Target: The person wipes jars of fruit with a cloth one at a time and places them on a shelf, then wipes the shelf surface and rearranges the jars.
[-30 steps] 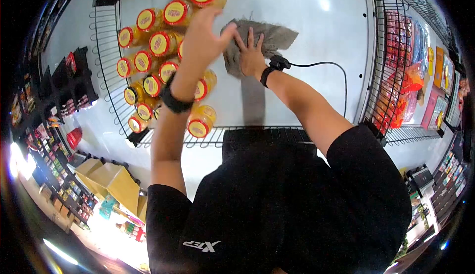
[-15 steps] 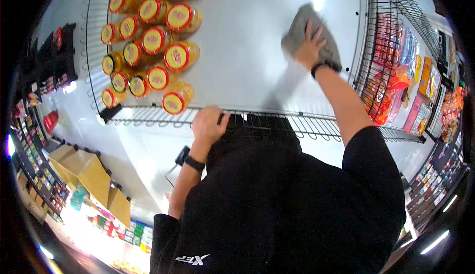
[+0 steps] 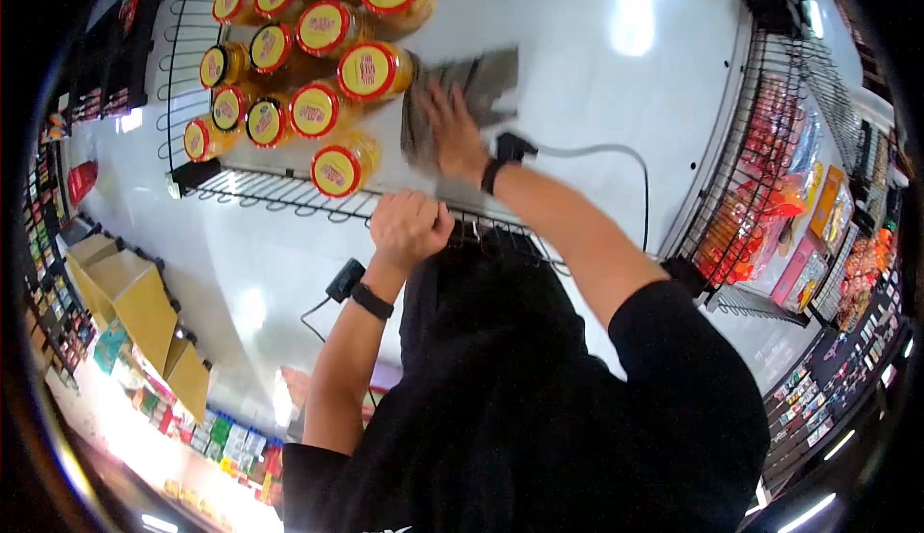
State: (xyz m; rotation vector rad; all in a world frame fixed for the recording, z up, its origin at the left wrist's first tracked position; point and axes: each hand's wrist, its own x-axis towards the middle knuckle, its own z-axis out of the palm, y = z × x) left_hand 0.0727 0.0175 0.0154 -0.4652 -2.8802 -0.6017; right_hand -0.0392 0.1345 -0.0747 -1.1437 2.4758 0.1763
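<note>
My right hand (image 3: 450, 133) lies with fingers spread on a grey cloth (image 3: 496, 71), pressing it against the white shelf (image 3: 587, 100). The cloth is close beside the nearest jars on its left and is partly blurred. Several glass jars (image 3: 369, 71) with yellow contents stand on the shelf's left part; their yellow lids have red or black rims. At the front edge, my left hand (image 3: 409, 228) is closed over the black wire rail (image 3: 298, 204), near the front jar (image 3: 337, 169). Its fingertips are partly hidden.
A black wire divider (image 3: 741, 138) borders the shelf on the right, with red packets (image 3: 741, 234) beyond it. Near my right wrist is a black device (image 3: 515, 148) with a cable (image 3: 640, 172). Cardboard boxes (image 3: 135, 302) stand at lower left.
My right hand has moved left and toward the front with the cloth, from the shelf's right side to beside the jars. My left hand stays at the rail. The view has shifted slightly.
</note>
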